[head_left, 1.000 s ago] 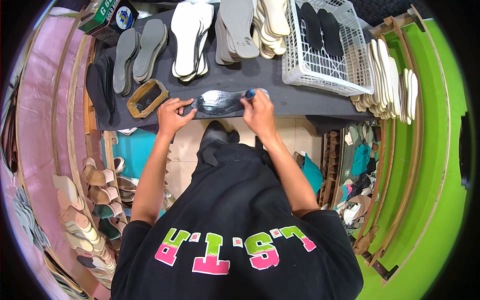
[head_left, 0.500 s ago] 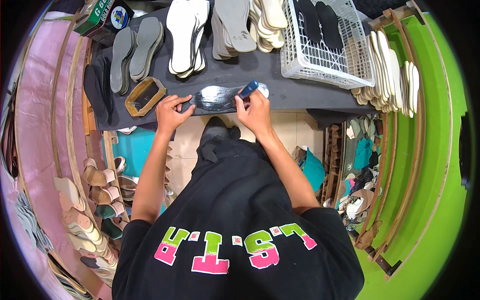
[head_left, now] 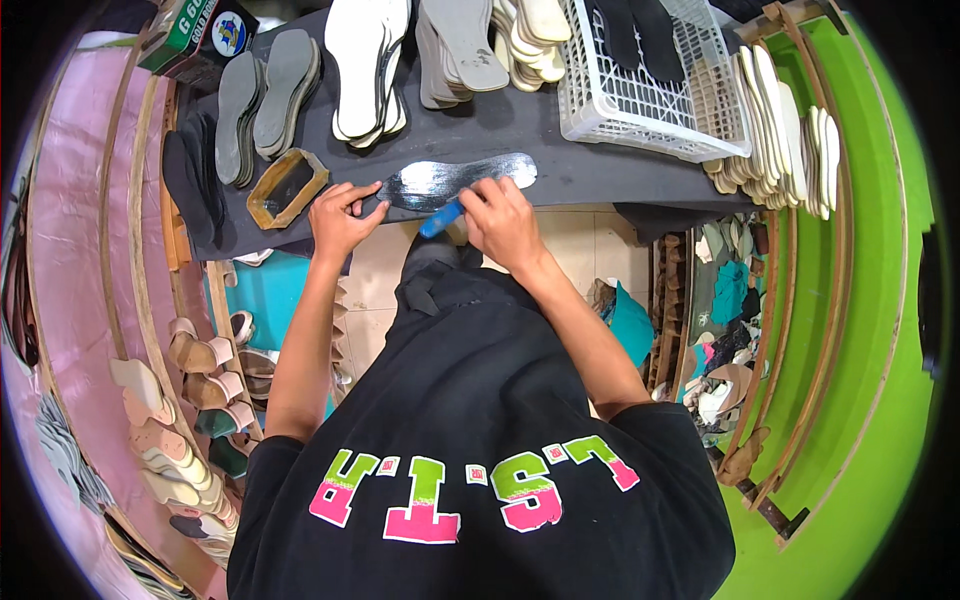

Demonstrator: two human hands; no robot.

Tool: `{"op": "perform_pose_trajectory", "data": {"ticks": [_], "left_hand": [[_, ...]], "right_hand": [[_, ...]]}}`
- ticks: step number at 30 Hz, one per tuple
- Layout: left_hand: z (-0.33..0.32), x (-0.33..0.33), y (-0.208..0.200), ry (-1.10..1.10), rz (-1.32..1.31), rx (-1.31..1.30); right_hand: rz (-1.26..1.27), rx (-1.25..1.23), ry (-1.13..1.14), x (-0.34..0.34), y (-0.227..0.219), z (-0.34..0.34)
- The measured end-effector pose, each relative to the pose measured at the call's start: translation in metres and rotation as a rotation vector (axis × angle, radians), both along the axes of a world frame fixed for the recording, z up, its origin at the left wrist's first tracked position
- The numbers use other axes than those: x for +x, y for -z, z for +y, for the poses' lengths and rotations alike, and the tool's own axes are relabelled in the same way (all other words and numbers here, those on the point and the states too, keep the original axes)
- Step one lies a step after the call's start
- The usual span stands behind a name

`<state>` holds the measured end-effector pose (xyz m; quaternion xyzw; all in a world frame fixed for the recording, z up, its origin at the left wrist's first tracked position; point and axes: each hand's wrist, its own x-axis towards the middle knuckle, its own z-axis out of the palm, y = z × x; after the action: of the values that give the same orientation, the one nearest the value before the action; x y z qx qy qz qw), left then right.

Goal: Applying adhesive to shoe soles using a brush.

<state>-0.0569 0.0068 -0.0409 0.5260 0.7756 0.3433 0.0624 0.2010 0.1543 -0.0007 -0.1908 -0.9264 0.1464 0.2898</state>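
A black shoe sole [head_left: 424, 182], insole-shaped and shiny with a wet-looking coat, lies lengthwise near the table's front edge. At its left end, the thumb and forefinger of my left hand [head_left: 341, 217] pinch the tip. My right hand [head_left: 506, 226] is closed round a blue-handled tool [head_left: 441, 219], like a brush, over the sole's right half. Its handle points left and toward me; its working end is hidden under my fingers. Left of my left hand sits a brown, many-sided tray [head_left: 303, 203] with a dark inside.
Stacks of grey soles [head_left: 287, 90], white soles [head_left: 365, 75] and cream soles [head_left: 540, 45] line the table's back. A white plastic basket [head_left: 650, 135] holding black soles stands at the right, beside more pale soles [head_left: 770, 130]. At the back left is a green tin [head_left: 200, 45].
The tool's handle has swung from pointing up and away to pointing left and toward me. My right hand has turned and lowered slightly; my left hand still pinches the sole's tip.
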Motion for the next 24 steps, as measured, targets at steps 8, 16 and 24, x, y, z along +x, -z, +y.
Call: {"op": "perform_pose_trajectory", "data": {"ticks": [8,16,24], "left_hand": [[0.001,0.001,-0.001,-0.014,-0.01,-0.004],[-0.001,0.003,-0.004,-0.012,-0.014,-0.011],[-0.002,0.0,-0.004,-0.017,-0.011,-0.005]], "right_hand": [[0.363,-0.505,0.492,0.023,0.005,0.058],[0.109,-0.031,0.052,-0.028,0.004,0.013],[0.197,-0.338,0.485,0.002,-0.009,0.056]]}}
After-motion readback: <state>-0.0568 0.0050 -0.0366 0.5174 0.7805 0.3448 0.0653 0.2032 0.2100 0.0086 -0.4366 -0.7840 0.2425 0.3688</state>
